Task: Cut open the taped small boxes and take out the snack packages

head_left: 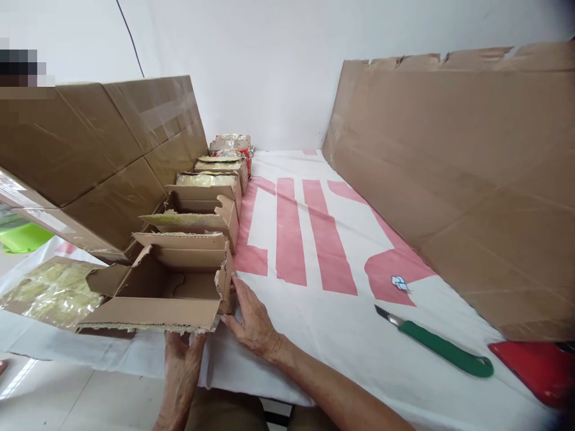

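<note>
An open cardboard box (179, 257) with torn flap edges sits at the near end of a row of boxes, and its inside shows bare cardboard. My right hand (254, 317) grips its right near corner, thumb at the front and fingers along the side. Below the box's near flap, my left hand (182, 359) holds the front side, its fingertips hidden by the flap. To the right lies a green-handled utility knife (444, 347) with its blade out. A flap covered in yellowish, shiny tape (54, 293) extends at the box's left.
Behind the box runs a row of more cardboard boxes (229, 206). Large taped cartons (135, 131) stand on the left, and a big cardboard sheet (449, 179) leans on the right. A red object (534, 371) rests at the right edge of the white-and-red cloth (332, 335).
</note>
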A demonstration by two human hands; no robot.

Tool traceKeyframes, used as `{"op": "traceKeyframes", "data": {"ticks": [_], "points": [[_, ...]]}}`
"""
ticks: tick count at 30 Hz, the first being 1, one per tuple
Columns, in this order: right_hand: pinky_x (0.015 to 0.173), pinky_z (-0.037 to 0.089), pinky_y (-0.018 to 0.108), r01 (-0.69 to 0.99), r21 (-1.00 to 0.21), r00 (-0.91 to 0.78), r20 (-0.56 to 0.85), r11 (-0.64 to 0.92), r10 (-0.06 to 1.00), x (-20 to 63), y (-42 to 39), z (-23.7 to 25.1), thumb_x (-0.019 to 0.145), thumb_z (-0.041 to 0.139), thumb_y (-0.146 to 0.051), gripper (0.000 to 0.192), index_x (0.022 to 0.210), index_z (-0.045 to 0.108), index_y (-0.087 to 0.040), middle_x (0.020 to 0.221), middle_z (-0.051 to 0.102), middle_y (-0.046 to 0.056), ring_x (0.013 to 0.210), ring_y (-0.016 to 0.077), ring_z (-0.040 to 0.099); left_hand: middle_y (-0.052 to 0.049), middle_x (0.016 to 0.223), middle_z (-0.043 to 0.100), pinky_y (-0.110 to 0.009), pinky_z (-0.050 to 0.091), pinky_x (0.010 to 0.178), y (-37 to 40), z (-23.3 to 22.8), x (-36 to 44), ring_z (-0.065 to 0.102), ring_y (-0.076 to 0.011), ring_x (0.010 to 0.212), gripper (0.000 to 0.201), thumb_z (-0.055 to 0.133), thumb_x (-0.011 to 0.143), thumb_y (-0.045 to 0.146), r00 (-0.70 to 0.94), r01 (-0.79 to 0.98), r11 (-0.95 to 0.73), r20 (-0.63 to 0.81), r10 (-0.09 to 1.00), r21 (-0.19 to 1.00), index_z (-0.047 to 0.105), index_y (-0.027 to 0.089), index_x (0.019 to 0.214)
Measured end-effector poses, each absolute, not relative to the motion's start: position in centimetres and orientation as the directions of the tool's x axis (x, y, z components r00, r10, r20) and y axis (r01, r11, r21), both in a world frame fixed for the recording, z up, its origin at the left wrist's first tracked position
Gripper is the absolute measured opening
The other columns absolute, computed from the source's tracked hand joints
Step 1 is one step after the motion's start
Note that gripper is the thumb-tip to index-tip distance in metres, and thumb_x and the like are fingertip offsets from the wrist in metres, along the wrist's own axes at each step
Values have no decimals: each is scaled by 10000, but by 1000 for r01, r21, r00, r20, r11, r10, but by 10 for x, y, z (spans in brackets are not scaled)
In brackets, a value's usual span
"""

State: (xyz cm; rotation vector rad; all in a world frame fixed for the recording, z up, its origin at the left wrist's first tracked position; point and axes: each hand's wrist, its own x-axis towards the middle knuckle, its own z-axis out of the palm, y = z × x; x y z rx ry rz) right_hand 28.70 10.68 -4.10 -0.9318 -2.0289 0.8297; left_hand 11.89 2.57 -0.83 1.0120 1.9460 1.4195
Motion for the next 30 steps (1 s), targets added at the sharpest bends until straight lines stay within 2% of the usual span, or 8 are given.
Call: {"op": "traceKeyframes", "data": {"ticks": [8,12,18,23,30], "points": [[1227,416,570,337,-811,-458,303,479,835,283,134,-40,914,715,-336,934,1691,215,-200,1662,421,198,1493,356,451,-118,1147,672,-539,480,1129,55,-8,118,644,-336,1210,534,780,723,565,-617,187,135,9,787,973,625,199,1080],[1238,397,568,334,-819,-447,298,466,844,278,153,-39,917,721,-360,938,1693,216,-208,1672,413,192,1527,358,415,-112,1209,658,-507,482,1129,74,1,118,624,-317,1243,525,768,761,572,-568,160,82,24,823,984,596,214,1104],[1230,393,587,334,-819,-417,315,466,852,267,180,-39,895,725,-334,955,1688,211,-194,1665,424,203,1521,358,431,-112,1218,666,-505,448,1148,105,0,113,605,-325,1265,537,733,788,622,-580,178,50,63,812,983,618,210,1113],[1248,382,577,355,-819,-408,298,451,863,259,202,-35,890,709,-317,932,1679,241,-148,1694,374,215,1558,354,382,-111,1261,653,-486,434,1163,131,-8,109,600,-312,1276,552,741,801,577,-579,204,-8,127,805,979,641,213,1203],[1212,438,560,290,-831,-347,371,474,862,257,201,-57,871,741,-339,888,1643,339,-162,1608,500,214,1483,348,489,-114,1301,633,-456,453,1134,125,-18,111,593,-297,1282,536,759,800,566,-605,188,-43,150,782,981,619,215,1180]]}}
